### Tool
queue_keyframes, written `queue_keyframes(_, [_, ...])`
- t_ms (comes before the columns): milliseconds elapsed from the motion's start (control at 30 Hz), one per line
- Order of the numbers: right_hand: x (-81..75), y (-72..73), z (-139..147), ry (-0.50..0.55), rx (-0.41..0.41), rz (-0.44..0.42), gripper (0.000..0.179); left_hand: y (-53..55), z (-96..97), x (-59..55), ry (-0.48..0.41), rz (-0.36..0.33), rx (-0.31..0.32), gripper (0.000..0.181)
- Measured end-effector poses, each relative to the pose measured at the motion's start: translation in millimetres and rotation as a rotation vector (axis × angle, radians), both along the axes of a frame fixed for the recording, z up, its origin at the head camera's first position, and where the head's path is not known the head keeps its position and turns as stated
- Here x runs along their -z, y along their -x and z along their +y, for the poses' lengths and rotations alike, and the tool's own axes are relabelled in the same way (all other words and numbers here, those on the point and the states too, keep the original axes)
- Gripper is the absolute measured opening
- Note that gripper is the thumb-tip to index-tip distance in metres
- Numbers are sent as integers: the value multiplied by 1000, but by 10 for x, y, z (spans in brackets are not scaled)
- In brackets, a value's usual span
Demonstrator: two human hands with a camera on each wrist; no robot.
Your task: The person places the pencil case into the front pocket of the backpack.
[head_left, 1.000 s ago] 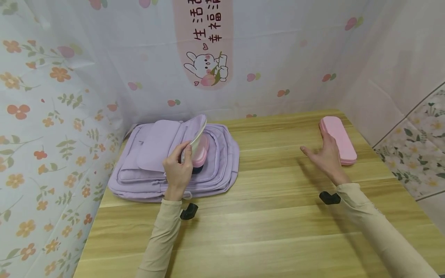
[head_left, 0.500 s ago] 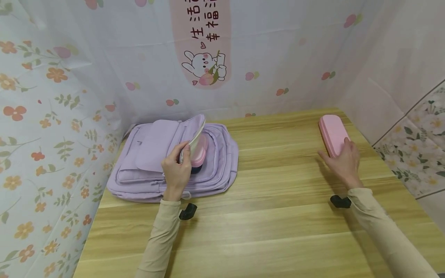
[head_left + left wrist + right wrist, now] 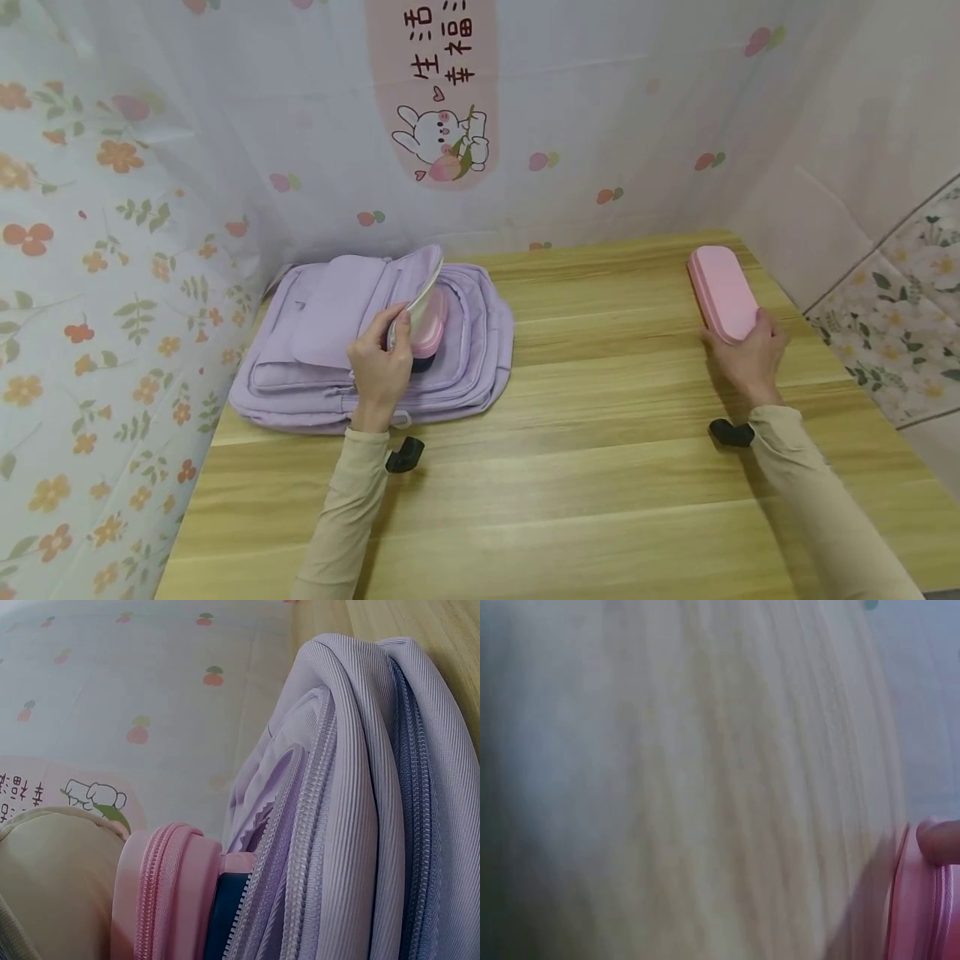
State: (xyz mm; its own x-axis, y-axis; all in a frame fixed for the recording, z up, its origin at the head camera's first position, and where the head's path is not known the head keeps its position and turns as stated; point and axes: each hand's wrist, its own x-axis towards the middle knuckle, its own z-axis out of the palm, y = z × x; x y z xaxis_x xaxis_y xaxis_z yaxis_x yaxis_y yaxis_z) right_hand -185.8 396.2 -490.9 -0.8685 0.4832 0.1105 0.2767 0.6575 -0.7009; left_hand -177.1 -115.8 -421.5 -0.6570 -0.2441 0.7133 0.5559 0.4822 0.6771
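Observation:
A lilac backpack lies flat on the left of the table, its front pocket unzipped. My left hand pinches the edge of that pocket's flap and holds it up. Inside the pocket sit a pink zippered case and a dark blue thing beside it, mostly hidden. At the far right lies a long pink pencil case with a zipper round its side. My right hand grips its near end, thumb on the left side and fingers on the right. The left wrist view leaves my left hand out.
A wooden table carries everything. A printed curtain hangs at the back and left, with a pale wall covering on the right. Black mounts stick out from both wrists.
My right hand has moved from the pencil case's left side to its near end and closed on it. My left hand still holds the flap in nearly the same place.

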Motion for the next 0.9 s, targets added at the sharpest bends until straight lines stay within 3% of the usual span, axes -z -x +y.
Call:
queue_keyframes(233, [-13,28,-55,56,142,171,78,8,-16,6,2,-26,19,17])
queue_keyframes(367, [-108,45,-187,108,158,215,75,1,-25,-3,7,-25,13,18])
queue_keyframes(467, [-182,72,-310,160,126,247,74,6,-26,-6,-3,-24,19,18])
queue_keyframes(567, [-267,109,-456,219,29,279,71,9,-24,-10,-9,-21,23,18])
queue_keyframes(700, [-359,185,-687,290,-165,290,70,12,-26,-8,-13,-17,14,17])
queue_keyframes(900, [-469,299,-1053,363,-455,235,70,21,-21,-5,-11,-17,10,16])
